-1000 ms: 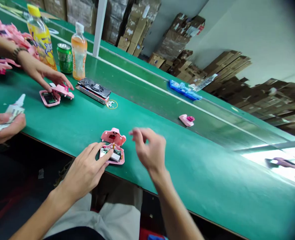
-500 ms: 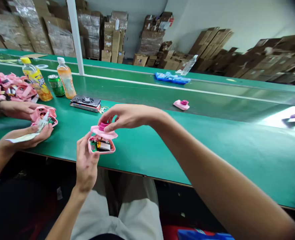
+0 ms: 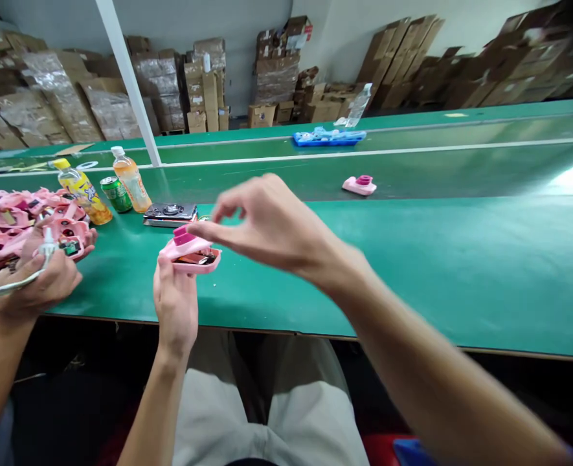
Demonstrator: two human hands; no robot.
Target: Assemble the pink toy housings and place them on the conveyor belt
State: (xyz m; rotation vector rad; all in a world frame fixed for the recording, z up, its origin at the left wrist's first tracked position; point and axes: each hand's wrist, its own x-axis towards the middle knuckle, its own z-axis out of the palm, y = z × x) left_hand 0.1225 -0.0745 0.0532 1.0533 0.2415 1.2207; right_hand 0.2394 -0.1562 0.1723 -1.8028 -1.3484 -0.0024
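Note:
My left hand (image 3: 176, 304) grips a pink toy camera (image 3: 202, 266) above the table, fingers closed round its left and lower side. Its front cover (image 3: 192, 245), with a dark pink lens ring (image 3: 182, 235), lies tilted over the shell. Through the gap at the right, parts inside show in part. Just right of the lens ring is my right hand (image 3: 281, 230), blurred, thumb and fingers apart with nothing between them. The thumb tip is close to the ring; whether it touches I cannot tell.
At left, a co-worker's hands (image 3: 48, 278) hold a pink shell and a small white tube, beside piled pink shells (image 3: 4, 223). Bottles (image 3: 131, 178), a green can (image 3: 116, 194) and a dark camera-like box (image 3: 170, 214) stand nearby. Another pink camera (image 3: 359, 186) lies farther back; a blue tray (image 3: 329, 136) beyond.
My right hand has let go of the front cover and lifted up and to the right. The cover now sits lower over the shell. The co-worker's hands moved left.

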